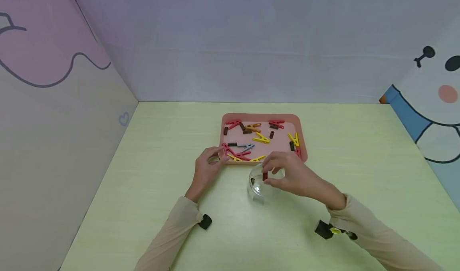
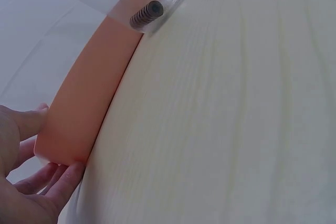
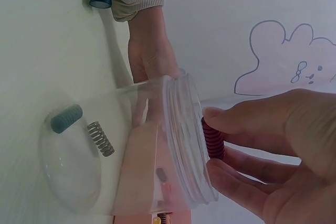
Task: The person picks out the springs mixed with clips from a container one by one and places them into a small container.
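Note:
My right hand (image 1: 289,171) pinches a dark red coil spring (image 3: 213,139) between thumb and fingertips at the mouth of a clear jar (image 3: 181,140). Inside the jar, near its base, are a dark green spring (image 3: 66,118) and a bare metal-looking spring (image 3: 101,139). With its thumb and fingers, my left hand (image 1: 208,165) grips the near left corner of a pink tray (image 2: 86,85). That tray holds several springs and small clips, among them a yellow clip (image 1: 261,138), a grey-blue clip (image 1: 246,147) and a black spring (image 1: 232,144).
A pale wood-grain table (image 1: 172,135) carries the tray and the jar, which stands just in front of the tray's near edge. White walls with cartoon drawings rise at the back and sides. Each sleeve bears a dark wrist device (image 1: 324,229).

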`<action>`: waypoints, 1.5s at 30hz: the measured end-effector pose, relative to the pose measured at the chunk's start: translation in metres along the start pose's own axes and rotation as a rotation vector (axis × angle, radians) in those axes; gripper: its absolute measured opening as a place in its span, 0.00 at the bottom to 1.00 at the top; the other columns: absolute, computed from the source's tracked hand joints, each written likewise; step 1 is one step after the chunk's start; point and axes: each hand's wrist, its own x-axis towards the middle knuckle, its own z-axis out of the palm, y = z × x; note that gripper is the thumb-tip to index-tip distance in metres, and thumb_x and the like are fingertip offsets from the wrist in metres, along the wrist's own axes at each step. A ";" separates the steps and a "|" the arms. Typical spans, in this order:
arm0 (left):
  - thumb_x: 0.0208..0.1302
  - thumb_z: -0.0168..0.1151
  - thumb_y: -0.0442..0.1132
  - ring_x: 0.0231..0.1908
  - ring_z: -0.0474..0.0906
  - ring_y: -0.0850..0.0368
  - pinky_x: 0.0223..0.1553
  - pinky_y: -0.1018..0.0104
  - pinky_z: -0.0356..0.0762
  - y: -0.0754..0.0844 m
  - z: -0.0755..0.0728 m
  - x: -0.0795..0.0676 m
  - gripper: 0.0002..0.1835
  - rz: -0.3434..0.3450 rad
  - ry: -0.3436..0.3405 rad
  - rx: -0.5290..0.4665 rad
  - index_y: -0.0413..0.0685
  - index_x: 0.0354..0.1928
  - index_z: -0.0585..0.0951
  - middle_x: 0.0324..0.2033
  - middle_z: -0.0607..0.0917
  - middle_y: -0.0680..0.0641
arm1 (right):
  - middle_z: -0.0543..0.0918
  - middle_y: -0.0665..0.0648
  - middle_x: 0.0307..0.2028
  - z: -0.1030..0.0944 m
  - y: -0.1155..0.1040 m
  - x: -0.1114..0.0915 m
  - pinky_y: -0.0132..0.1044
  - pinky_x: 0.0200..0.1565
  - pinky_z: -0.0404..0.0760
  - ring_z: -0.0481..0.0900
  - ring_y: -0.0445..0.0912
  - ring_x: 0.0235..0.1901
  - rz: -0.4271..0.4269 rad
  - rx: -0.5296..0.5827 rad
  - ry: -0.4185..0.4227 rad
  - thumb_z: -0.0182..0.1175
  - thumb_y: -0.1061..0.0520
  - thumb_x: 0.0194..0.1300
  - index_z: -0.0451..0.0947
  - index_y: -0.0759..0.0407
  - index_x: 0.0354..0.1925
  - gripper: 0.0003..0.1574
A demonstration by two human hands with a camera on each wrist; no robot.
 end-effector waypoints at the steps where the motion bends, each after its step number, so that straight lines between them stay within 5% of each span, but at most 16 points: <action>1: 0.57 0.69 0.43 0.49 0.76 0.52 0.46 0.60 0.80 0.000 0.000 0.000 0.22 0.002 0.000 0.004 0.45 0.53 0.81 0.48 0.80 0.45 | 0.81 0.50 0.39 0.001 0.000 0.000 0.37 0.39 0.81 0.79 0.46 0.38 -0.006 -0.003 -0.004 0.72 0.61 0.51 0.85 0.55 0.34 0.10; 18: 0.57 0.68 0.43 0.49 0.75 0.53 0.48 0.61 0.79 -0.002 0.000 0.000 0.21 -0.026 -0.012 -0.008 0.46 0.54 0.81 0.49 0.79 0.47 | 0.81 0.48 0.37 0.005 -0.002 0.002 0.31 0.35 0.80 0.79 0.43 0.34 -0.049 -0.010 -0.016 0.71 0.61 0.53 0.84 0.56 0.35 0.09; 36: 0.56 0.69 0.44 0.49 0.75 0.55 0.48 0.61 0.79 -0.004 0.000 0.001 0.23 -0.015 -0.015 -0.018 0.45 0.54 0.81 0.49 0.79 0.48 | 0.80 0.48 0.41 -0.008 -0.003 -0.004 0.33 0.34 0.80 0.75 0.41 0.36 -0.084 -0.028 0.075 0.72 0.62 0.51 0.83 0.55 0.39 0.14; 45: 0.57 0.68 0.45 0.49 0.75 0.55 0.48 0.61 0.79 -0.002 0.000 0.001 0.22 -0.024 -0.010 -0.005 0.45 0.54 0.80 0.49 0.78 0.48 | 0.80 0.52 0.41 -0.017 0.002 -0.005 0.41 0.36 0.83 0.79 0.47 0.36 -0.019 -0.038 0.102 0.72 0.64 0.50 0.83 0.60 0.40 0.16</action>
